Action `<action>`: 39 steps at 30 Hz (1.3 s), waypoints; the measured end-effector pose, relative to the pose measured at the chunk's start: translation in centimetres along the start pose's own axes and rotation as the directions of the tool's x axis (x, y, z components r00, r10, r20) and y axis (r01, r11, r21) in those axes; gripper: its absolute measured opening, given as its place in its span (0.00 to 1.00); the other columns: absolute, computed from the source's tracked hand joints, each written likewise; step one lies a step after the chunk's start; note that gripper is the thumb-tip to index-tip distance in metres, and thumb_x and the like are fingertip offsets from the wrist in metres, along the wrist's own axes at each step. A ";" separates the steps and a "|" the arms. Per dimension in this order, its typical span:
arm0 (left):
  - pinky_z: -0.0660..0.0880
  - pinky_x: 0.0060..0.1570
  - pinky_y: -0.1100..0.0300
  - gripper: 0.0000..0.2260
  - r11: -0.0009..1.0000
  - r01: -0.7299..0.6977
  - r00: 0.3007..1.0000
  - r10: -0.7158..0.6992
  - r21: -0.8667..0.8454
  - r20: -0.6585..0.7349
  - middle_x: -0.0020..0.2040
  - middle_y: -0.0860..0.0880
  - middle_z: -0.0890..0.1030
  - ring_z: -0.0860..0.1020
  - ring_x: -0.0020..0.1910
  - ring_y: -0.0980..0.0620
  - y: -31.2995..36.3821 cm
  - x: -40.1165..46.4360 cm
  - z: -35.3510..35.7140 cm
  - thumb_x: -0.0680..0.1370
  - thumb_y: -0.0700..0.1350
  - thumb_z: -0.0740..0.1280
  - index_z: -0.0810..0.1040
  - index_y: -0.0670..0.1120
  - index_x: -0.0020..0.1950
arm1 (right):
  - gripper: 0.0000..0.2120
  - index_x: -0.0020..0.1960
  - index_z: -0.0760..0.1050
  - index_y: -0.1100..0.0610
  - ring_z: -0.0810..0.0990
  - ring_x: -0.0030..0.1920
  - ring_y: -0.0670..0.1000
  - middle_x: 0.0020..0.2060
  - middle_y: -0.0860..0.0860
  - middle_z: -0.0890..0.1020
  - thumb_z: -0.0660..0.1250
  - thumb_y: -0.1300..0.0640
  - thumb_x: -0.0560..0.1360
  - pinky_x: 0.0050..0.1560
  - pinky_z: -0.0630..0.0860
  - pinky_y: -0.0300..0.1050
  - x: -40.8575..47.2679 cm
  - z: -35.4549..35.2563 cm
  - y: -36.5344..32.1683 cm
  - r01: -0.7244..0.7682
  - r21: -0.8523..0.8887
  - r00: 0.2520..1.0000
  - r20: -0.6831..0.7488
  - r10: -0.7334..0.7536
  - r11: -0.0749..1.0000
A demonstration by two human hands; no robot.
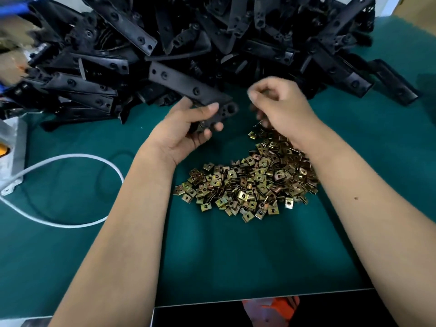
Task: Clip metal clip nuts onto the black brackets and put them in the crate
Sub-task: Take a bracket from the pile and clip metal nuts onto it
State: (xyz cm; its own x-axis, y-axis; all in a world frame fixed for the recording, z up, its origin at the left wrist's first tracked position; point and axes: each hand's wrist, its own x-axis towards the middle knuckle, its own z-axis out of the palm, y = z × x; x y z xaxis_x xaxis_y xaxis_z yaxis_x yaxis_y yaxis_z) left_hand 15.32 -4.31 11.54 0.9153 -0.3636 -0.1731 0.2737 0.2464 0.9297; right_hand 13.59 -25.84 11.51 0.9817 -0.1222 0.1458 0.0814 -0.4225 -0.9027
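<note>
A long flat black bracket with holes [188, 87] is gripped at its near end by the left hand [188, 128] before the heaped brackets [188, 31], while the right hand [280, 107], fingers curled, hovers over brass-coloured clip nuts [250, 185] on the green mat [70, 244], its hold unclear.

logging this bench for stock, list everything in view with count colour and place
brackets: a big pile, too many to count, black, far side of the mat
held bracket: one, black, in the left hand
clip nuts: a heap, too many to count, brassy, mid mat
mat: one, green, covers the table
cable: one, white, looped at left
box: one, grey metal, left edge
left hand: grips the held bracket
right hand: fingers curled above the clip nuts; contents not visible
</note>
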 end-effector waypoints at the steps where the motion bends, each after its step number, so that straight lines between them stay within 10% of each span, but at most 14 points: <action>1: 0.74 0.27 0.68 0.06 0.997 -0.013 0.999 0.009 -0.072 -0.044 0.42 0.48 0.85 0.83 0.35 0.50 0.0 0.1 -0.1 0.78 0.39 0.70 0.74 0.47 0.50 | 0.04 0.53 0.82 0.49 0.80 0.37 0.39 0.41 0.43 0.84 0.69 0.52 0.81 0.43 0.78 0.42 0.1 -0.9 0.7 0.040 -0.182 0.999 0.013 -0.038 0.982; 7: 0.82 0.39 0.61 0.03 0.900 -0.118 0.986 0.057 -0.419 -0.155 0.46 0.42 0.87 0.87 0.48 0.41 -0.4 0.8 0.2 0.78 0.37 0.70 0.77 0.42 0.49 | 0.11 0.52 0.84 0.48 0.76 0.40 0.36 0.44 0.42 0.79 0.78 0.45 0.73 0.42 0.69 0.33 -1.1 -2.3 1.2 0.193 -0.523 0.962 0.267 -0.056 0.830; 20: 0.83 0.54 0.55 0.08 0.822 -0.041 0.998 0.012 -0.567 -0.055 0.54 0.37 0.85 0.86 0.52 0.44 -1.0 0.7 1.2 0.70 0.33 0.72 0.85 0.33 0.48 | 0.06 0.52 0.81 0.55 0.74 0.50 0.48 0.49 0.48 0.79 0.70 0.52 0.80 0.50 0.68 0.41 -1.8 0.2 1.5 0.232 -0.491 0.973 0.128 -0.193 0.840; 28: 0.83 0.46 0.58 0.05 0.872 -0.050 0.995 0.003 -0.488 -0.097 0.39 0.46 0.86 0.86 0.42 0.52 -1.9 0.7 2.6 0.70 0.36 0.73 0.84 0.41 0.45 | 0.04 0.50 0.80 0.60 0.79 0.33 0.47 0.36 0.52 0.86 0.73 0.60 0.79 0.35 0.75 0.37 -2.8 2.1 -0.2 0.100 0.336 0.995 -0.029 -0.096 0.937; 39: 0.81 0.43 0.62 0.12 0.880 -0.061 0.994 0.008 -0.471 -0.113 0.42 0.46 0.88 0.86 0.42 0.53 -1.9 0.3 2.9 0.79 0.38 0.70 0.88 0.43 0.36 | 0.07 0.46 0.81 0.58 0.80 0.34 0.41 0.36 0.50 0.86 0.75 0.54 0.78 0.39 0.76 0.36 -2.9 2.6 0.1 0.141 0.148 0.989 -0.075 -0.131 0.979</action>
State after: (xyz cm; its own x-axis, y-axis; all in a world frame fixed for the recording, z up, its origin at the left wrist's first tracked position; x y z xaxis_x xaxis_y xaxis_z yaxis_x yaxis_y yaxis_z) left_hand 14.27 -7.49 10.70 0.9450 -0.2580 -0.2010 0.3245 0.6617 0.6759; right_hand 11.22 -23.20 9.97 0.9469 -0.1326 0.2928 0.2437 -0.2976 -0.9230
